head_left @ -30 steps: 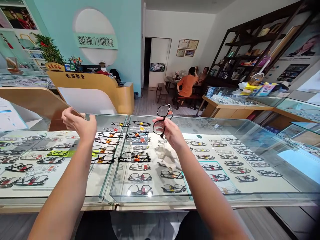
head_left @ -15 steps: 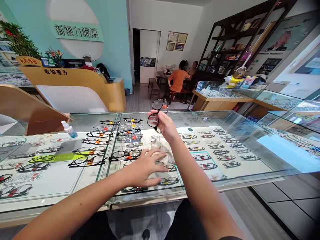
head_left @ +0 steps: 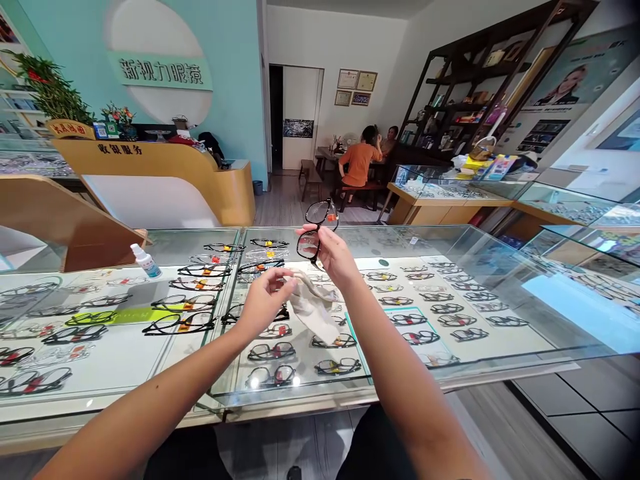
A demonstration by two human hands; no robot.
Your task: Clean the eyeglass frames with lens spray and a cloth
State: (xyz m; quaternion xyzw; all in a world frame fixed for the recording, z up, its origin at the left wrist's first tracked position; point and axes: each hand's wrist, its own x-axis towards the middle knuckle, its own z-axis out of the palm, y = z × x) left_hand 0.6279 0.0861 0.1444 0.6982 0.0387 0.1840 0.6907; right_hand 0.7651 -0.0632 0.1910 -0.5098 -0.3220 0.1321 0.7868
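Note:
My right hand (head_left: 334,255) holds a pair of black-framed eyeglasses (head_left: 308,245) up above the glass counter, pinching it near the middle with the frame turned upright. A small orange-red sticker shows on the upper lens. Lower and to the left, my left hand (head_left: 267,297) grips a pale cleaning cloth (head_left: 316,317) by its upper edge, between thumb and fingers. The cloth hangs over the counter top and hides some of the frames below it. Cloth and eyeglasses are apart.
A white spray bottle (head_left: 145,261) stands on the glass counter (head_left: 430,241) at left. Rows of eyeglasses (head_left: 181,323) with coloured tags lie around my hands. Farther back, a person in orange (head_left: 356,164) sits at a table with another person. A wooden reception desk (head_left: 235,193) stands left.
My left hand was spread open over the counter; now it has closed on the cloth and lifted one end. My right hand keeps the eyeglasses in nearly the same place.

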